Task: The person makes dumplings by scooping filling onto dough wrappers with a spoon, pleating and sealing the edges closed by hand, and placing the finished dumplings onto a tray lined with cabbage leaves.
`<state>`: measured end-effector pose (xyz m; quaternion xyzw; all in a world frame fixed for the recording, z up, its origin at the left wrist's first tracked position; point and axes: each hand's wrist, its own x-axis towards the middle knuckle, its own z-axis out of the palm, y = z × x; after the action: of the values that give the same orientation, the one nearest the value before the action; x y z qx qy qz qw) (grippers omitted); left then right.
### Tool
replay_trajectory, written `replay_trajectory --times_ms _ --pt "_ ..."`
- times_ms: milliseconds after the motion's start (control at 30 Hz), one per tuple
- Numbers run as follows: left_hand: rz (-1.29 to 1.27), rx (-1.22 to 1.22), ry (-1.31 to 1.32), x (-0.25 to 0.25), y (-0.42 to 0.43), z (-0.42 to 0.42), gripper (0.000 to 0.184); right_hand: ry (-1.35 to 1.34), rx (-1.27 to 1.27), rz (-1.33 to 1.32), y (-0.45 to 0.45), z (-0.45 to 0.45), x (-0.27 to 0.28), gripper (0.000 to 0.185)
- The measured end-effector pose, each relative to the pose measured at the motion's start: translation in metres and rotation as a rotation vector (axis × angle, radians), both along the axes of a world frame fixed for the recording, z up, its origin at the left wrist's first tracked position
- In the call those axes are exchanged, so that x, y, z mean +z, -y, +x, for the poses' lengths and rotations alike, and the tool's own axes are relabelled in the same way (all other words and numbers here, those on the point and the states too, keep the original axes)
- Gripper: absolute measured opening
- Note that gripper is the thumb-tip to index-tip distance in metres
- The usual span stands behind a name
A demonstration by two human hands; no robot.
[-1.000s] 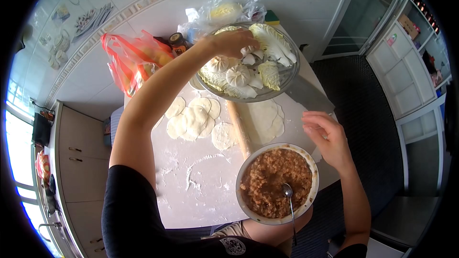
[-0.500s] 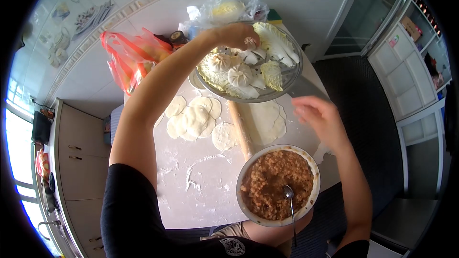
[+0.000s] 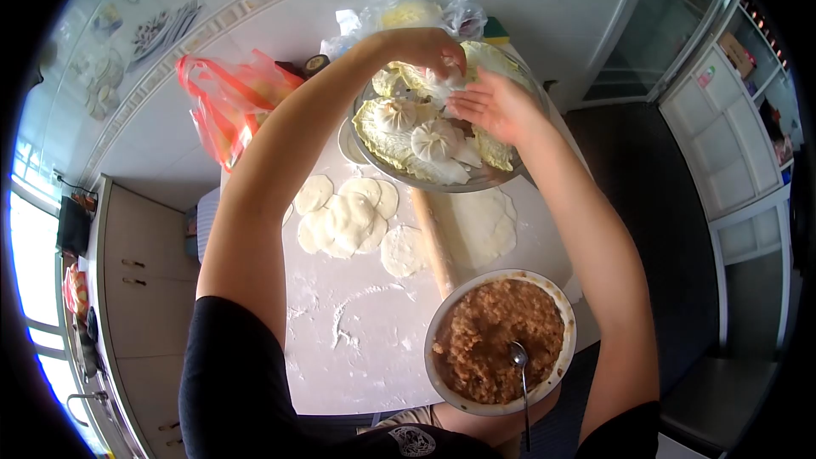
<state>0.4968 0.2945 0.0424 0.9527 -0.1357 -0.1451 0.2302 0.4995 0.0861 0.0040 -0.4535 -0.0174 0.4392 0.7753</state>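
Over the back of a round steamer tray (image 3: 425, 185), my left hand (image 3: 438, 51) has its fingers curled round a white bun (image 3: 444, 81). Close to its right side is my right hand (image 3: 493, 104), fingers stretched out, holding nothing. Two pleated buns, one (image 3: 396, 116) and another (image 3: 435, 141), sit on cabbage leaves (image 3: 371, 129) on the tray. In front lie several round dough wrappers (image 3: 348, 219) and a rolling pin (image 3: 433, 242) beside a larger stack of dough (image 3: 483, 225). A bowl of brown filling (image 3: 501, 340) with a spoon (image 3: 519, 357) in it is nearest my body.
A red and clear plastic bag (image 3: 229, 102) stands at the back left beside a dark-lidded jar (image 3: 315, 65). Behind the tray are clear bags (image 3: 408, 17) against the wall. Flour is scattered over the tabletop (image 3: 348, 374).
My right hand has moved up and left from beside the table to the tray. The left hand has stayed over the tray's back, now curled round a bun. The view has shifted slightly.
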Motion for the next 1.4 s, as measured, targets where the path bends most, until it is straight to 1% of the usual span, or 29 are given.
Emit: replay_trajectory --times_ms 100,200,300,400,500,600,700,733,833,967,1000,1100,1133,1233,1300,1400 --pt "-0.086 0.033 0.010 -0.001 -0.005 -0.002 0.036 -0.037 -0.007 -0.021 -0.011 0.006 -0.001 0.061" --pt "-0.153 0.117 -0.043 0.004 -0.005 -0.009 0.035 -0.006 0.029 -0.025 -0.019 0.011 -0.004 0.065" --pt "-0.157 0.114 -0.029 0.008 -0.003 -0.014 0.035 -0.030 0.056 -0.067 -0.026 0.011 0.003 0.068" --pt "-0.167 0.128 -0.045 0.011 0.000 -0.015 0.037 0.010 -0.015 -0.140 -0.034 0.004 0.009 0.068" --pt "-0.126 0.099 -0.014 0.015 0.003 -0.013 0.037 0.053 -0.076 -0.104 -0.038 -0.001 0.010 0.064" --pt "-0.141 0.064 0.037 0.021 0.008 -0.014 0.036 -0.003 -0.138 0.047 -0.038 0.003 0.004 0.061" --pt "-0.074 0.046 0.108 0.035 0.027 -0.018 0.033 -0.087 -0.083 0.114 -0.015 0.012 0.011 0.056" --pt "-0.050 0.012 0.155 0.038 0.034 -0.020 0.032 -0.013 -0.056 0.113 -0.002 0.008 0.017 0.059" --pt "-0.179 0.017 0.129 0.042 0.062 -0.030 0.032 0.056 0.040 0.039 0.039 0.004 0.033 0.060" --pt "-0.147 0.006 0.078 0.027 0.096 -0.039 0.033 0.038 0.122 -0.083 0.077 -0.013 0.034 0.070" --pt "-0.184 0.063 0.011 0.022 0.103 -0.043 0.033 0.014 0.100 -0.095 0.080 -0.013 0.028 0.064" --pt "-0.122 0.077 -0.005 0.010 0.113 -0.046 0.033 -0.006 0.117 -0.127 0.087 -0.015 0.016 0.064" --pt "-0.099 0.054 0.036 0.003 0.112 -0.045 0.033 -0.024 0.117 -0.136 0.088 -0.016 0.015 0.064" --pt "-0.045 0.011 0.133 -0.008 0.111 -0.048 0.034 0.145 0.194 -0.311 0.096 -0.019 0.021 0.062" --pt "-0.034 0.016 0.165 -0.011 0.113 -0.055 0.037 0.366 0.186 -0.458 0.101 -0.024 0.023 0.055" --pt "0.075 -0.016 0.245 -0.011 0.116 -0.066 0.045 0.765 0.188 -0.630 0.111 -0.033 0.021 0.041"
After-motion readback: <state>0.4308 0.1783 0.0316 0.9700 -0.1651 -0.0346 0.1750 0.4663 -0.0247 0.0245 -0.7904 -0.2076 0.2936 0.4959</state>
